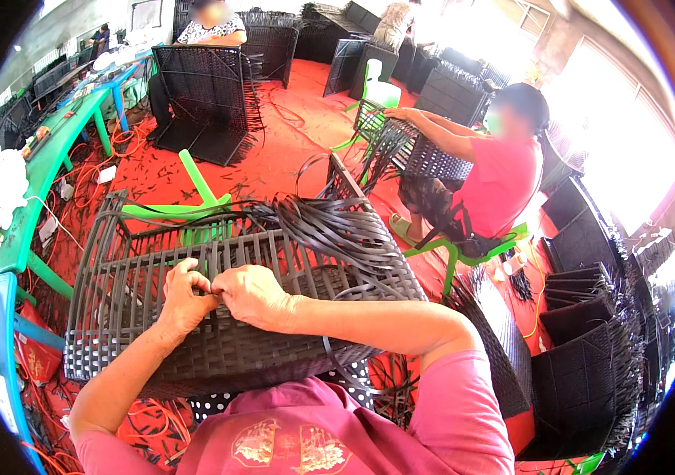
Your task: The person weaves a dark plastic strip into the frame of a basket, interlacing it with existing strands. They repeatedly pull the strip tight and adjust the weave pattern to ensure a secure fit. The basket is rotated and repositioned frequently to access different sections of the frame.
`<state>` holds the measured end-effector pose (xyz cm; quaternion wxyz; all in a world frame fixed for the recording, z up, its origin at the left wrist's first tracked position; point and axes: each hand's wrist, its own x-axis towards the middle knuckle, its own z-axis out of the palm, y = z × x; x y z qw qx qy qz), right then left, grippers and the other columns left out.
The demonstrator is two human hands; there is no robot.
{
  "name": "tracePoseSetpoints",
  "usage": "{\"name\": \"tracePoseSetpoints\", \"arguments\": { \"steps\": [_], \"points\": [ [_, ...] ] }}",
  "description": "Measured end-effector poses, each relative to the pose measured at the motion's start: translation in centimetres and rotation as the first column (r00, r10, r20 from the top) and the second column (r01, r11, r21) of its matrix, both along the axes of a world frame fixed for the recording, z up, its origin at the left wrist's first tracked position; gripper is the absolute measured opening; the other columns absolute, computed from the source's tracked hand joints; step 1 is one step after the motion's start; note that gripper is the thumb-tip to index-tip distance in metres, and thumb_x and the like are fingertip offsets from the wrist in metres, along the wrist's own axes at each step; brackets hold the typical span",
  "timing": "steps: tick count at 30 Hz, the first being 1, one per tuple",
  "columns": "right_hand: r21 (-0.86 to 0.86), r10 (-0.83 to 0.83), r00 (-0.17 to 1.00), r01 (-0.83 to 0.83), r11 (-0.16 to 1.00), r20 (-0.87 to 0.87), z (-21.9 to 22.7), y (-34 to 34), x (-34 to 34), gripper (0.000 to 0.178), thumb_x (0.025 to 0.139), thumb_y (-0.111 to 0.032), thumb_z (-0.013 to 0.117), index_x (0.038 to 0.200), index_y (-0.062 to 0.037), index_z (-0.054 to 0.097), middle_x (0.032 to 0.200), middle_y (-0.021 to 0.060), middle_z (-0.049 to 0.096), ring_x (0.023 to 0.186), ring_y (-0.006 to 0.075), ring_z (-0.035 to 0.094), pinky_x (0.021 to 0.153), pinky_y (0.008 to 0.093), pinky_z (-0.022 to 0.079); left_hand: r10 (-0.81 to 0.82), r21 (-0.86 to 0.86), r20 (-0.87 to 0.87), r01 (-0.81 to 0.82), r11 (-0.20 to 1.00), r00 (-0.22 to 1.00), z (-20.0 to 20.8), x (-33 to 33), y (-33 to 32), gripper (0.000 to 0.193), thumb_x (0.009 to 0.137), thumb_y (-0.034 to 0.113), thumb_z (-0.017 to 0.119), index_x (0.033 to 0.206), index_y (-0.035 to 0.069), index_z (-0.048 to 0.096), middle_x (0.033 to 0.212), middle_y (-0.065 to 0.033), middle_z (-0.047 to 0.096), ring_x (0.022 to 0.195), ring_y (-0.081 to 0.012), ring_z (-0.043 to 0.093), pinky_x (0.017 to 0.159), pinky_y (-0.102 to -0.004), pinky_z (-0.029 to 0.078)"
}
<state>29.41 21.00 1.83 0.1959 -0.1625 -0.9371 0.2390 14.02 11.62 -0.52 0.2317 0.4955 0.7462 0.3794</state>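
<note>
A half-woven black wicker furniture piece lies across my lap, densely woven near me and open between its upright strips farther off. My left hand is closed in a pinch over the open strips. Beside it, with the fingertips meeting, my right hand is also closed, knuckles up. Both seem to grip a flat black weaving strip, mostly hidden by the fingers. A thick bundle of loose black strips spills over the piece's far right side.
A co-worker in a red shirt sits at right with another woven piece. Another person sits behind a black panel. A green bench with a white fan stands at left. Stacked woven panels line the right; orange cords cross the red floor.
</note>
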Motion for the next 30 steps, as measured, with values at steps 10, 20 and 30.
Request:
{"name": "tracePoseSetpoints", "arguments": {
  "steps": [10,20,30],
  "points": [
    [-0.755,-0.150,0.963,0.269,0.597,0.225,1.1,1.1,-2.1,0.044,0.074,0.004,0.061,0.118,0.0027,0.057,0.066,0.0126,0.063,0.052,0.0179,0.062,0.046,0.0324,0.045,0.022,0.020,0.077,-0.023,1.000,0.997,0.2,0.7,-0.1,0.024,0.060,0.012,0.077,0.079,0.007,0.064,0.143,-0.0207,0.039,0.134,-0.0345,0.032,0.110,-0.0441,0.025],
    [-0.914,-0.115,0.969,0.243,0.326,0.217,1.0,2.0,-1.1,0.068,0.078,0.004,0.064,0.140,0.0032,0.037,0.072,0.0093,0.062,0.053,0.0144,0.058,0.041,0.0271,0.033,-0.083,0.001,0.077,0.083,0.997,0.994,0.4,-0.3,-0.1,0.017,0.069,0.008,0.072,0.084,0.004,0.065,0.142,-0.0215,0.040,0.131,-0.0346,0.038,0.110,-0.0422,0.027],
    [-0.933,-0.138,0.973,0.218,0.286,0.185,0.9,1.6,-1.6,0.068,0.077,0.004,0.062,0.140,0.0039,0.036,0.073,0.0083,0.062,0.053,0.0133,0.056,0.041,0.0259,0.033,-0.190,-0.008,-0.014,0.190,0.982,0.982,0.6,-1.4,-1.3,0.019,0.073,0.011,0.070,0.090,0.005,0.064,0.137,-0.0174,0.041,0.130,-0.0356,0.034,0.110,-0.0440,0.025]
  ]
}}
